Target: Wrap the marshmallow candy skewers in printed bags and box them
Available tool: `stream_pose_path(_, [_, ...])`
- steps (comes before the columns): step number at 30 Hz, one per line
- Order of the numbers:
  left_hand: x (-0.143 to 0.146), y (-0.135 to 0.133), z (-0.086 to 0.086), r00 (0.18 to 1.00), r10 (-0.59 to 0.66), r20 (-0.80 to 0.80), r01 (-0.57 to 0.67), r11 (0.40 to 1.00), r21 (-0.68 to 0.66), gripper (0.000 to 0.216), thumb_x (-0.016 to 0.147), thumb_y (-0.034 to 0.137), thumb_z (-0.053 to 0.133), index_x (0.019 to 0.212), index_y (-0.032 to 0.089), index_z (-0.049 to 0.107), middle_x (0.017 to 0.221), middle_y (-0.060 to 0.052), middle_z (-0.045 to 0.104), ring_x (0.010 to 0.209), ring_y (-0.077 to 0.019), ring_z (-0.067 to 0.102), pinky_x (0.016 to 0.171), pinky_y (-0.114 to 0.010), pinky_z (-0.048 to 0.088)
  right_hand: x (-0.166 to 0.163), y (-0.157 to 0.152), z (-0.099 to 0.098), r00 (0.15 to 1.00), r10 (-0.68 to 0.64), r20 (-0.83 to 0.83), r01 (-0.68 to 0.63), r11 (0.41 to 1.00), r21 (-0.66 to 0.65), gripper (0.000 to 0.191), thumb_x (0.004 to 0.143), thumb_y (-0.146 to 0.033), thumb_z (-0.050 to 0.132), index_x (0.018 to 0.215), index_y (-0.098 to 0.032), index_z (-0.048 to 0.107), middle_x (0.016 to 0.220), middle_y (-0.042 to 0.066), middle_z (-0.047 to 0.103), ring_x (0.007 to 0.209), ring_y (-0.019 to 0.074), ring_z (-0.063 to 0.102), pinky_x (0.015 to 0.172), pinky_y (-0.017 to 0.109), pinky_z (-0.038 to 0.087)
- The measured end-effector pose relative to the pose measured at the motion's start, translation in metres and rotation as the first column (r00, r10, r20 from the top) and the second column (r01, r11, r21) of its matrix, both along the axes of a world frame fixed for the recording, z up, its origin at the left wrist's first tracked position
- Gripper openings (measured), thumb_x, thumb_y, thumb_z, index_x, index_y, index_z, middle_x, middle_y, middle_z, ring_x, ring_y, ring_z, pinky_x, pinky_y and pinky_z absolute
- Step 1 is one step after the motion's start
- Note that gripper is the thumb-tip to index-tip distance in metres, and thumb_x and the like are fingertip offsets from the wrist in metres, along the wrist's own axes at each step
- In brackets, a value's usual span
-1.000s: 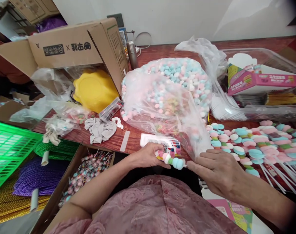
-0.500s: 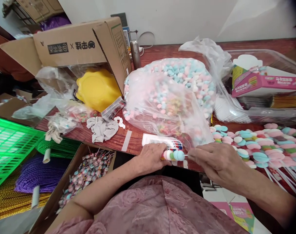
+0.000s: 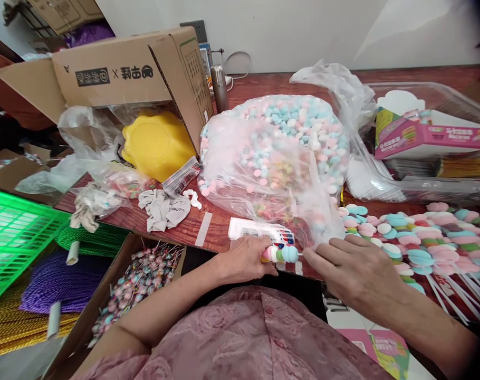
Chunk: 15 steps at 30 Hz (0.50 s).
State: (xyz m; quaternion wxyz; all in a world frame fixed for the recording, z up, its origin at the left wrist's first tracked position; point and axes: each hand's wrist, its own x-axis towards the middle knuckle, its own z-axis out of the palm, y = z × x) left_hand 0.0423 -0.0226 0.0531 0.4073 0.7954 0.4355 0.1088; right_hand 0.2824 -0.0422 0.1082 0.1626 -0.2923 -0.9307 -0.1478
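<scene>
My left hand (image 3: 243,258) is closed around one end of a marshmallow skewer (image 3: 290,254) with pink, white, green and blue pieces. From its blue end a thin white stick sticks out, and my right hand (image 3: 353,266) pinches that stick. The skewer lies level at the table's front edge. Just behind my left hand is a white packet (image 3: 250,229) with printed marks. Beyond it sits a big clear bag of marshmallows (image 3: 271,142). Several marshmallow skewers (image 3: 418,237) lie on the table past my right hand, their white sticks toward me.
At the left stands an open cardboard box (image 3: 137,68) with a yellow scalloped plastic piece (image 3: 156,142). A grey cloth (image 3: 164,211) lies before it. Lower left are a green basket (image 3: 18,237) and a carton of wrapped lollipops (image 3: 141,279). A clear tub (image 3: 430,187) stands at right.
My right hand has turned slightly, with its knuckles a little lower, still pinching the stick. My left hand has sunk a little, and more of the white packet shows. The skewer is nearly unmoved.
</scene>
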Motion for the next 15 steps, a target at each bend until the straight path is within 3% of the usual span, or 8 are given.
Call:
stream_pose_path(4, [-0.002, -0.003, 0.000, 0.999, -0.031, 0.017, 0.032, 0.999, -0.030, 0.046, 0.070, 0.029, 0.080, 0.109, 0.019, 0.059, 0.093, -0.003, 0.067, 0.083, -0.0211, 0.061, 0.068, -0.027, 0.041, 0.005, 0.004, -0.003, 0.999, -0.047, 0.014, 0.046, 0.996, 0.077, 0.021, 0.092, -0.006, 0.045, 0.094, -0.016, 0.062, 0.064, 0.000, 0.058, 0.060, 0.0154, 0.048, 0.060, 0.033, 0.028])
stream_pose_path(6, [-0.003, -0.001, 0.000, 0.996, -0.011, 0.088, 0.020, 0.995, -0.096, 0.051, 0.069, 0.029, 0.081, 0.113, 0.020, 0.056, 0.094, -0.001, 0.068, 0.084, -0.0199, 0.061, 0.070, -0.026, 0.043, 0.004, 0.003, -0.004, 0.998, 0.041, -0.041, -0.039, 0.998, 0.041, 0.021, 0.090, -0.005, 0.045, 0.099, -0.015, 0.061, 0.067, 0.001, 0.060, 0.061, 0.0156, 0.049, 0.060, 0.033, 0.029])
stream_pose_path(8, [-0.004, 0.001, 0.001, 0.996, -0.019, 0.082, 0.028, 0.993, -0.111, 0.052, 0.069, 0.030, 0.080, 0.114, 0.019, 0.055, 0.091, 0.000, 0.068, 0.082, -0.0189, 0.062, 0.070, -0.026, 0.044, 0.002, 0.002, -0.004, 0.982, 0.141, -0.124, -0.152, 0.985, -0.077, 0.023, 0.089, -0.004, 0.043, 0.101, -0.016, 0.060, 0.069, 0.001, 0.061, 0.060, 0.0148, 0.048, 0.060, 0.031, 0.031])
stream_pose_path(10, [-0.003, 0.002, 0.002, 0.998, -0.064, -0.001, 0.064, 0.996, -0.054, 0.053, 0.072, 0.029, 0.076, 0.118, 0.019, 0.054, 0.091, -0.002, 0.069, 0.082, -0.0205, 0.063, 0.070, -0.027, 0.045, 0.001, 0.003, -0.005, 0.966, 0.162, -0.200, -0.204, 0.956, -0.212, 0.025, 0.089, -0.003, 0.041, 0.099, -0.017, 0.059, 0.068, 0.000, 0.060, 0.059, 0.0136, 0.048, 0.059, 0.030, 0.032])
stream_pose_path(12, [-0.002, 0.002, 0.002, 0.991, -0.117, -0.067, 0.120, 0.991, 0.051, 0.056, 0.076, 0.023, 0.069, 0.128, 0.018, 0.049, 0.100, -0.006, 0.070, 0.089, -0.0239, 0.065, 0.074, -0.030, 0.047, 0.000, 0.006, -0.008, 0.968, 0.093, -0.235, -0.160, 0.945, -0.285, 0.025, 0.089, -0.004, 0.040, 0.095, -0.018, 0.059, 0.067, -0.001, 0.060, 0.059, 0.0130, 0.050, 0.058, 0.028, 0.033])
stream_pose_path(15, [-0.002, 0.004, -0.002, 0.984, -0.150, -0.092, 0.168, 0.956, 0.238, 0.066, 0.077, 0.014, 0.058, 0.140, 0.018, 0.038, 0.114, -0.011, 0.068, 0.100, -0.0264, 0.066, 0.081, -0.034, 0.049, -0.004, 0.007, -0.017, 0.978, 0.010, -0.207, -0.058, 0.971, -0.231, 0.026, 0.085, -0.002, 0.040, 0.093, -0.018, 0.060, 0.065, 0.000, 0.061, 0.059, 0.0137, 0.054, 0.056, 0.028, 0.033])
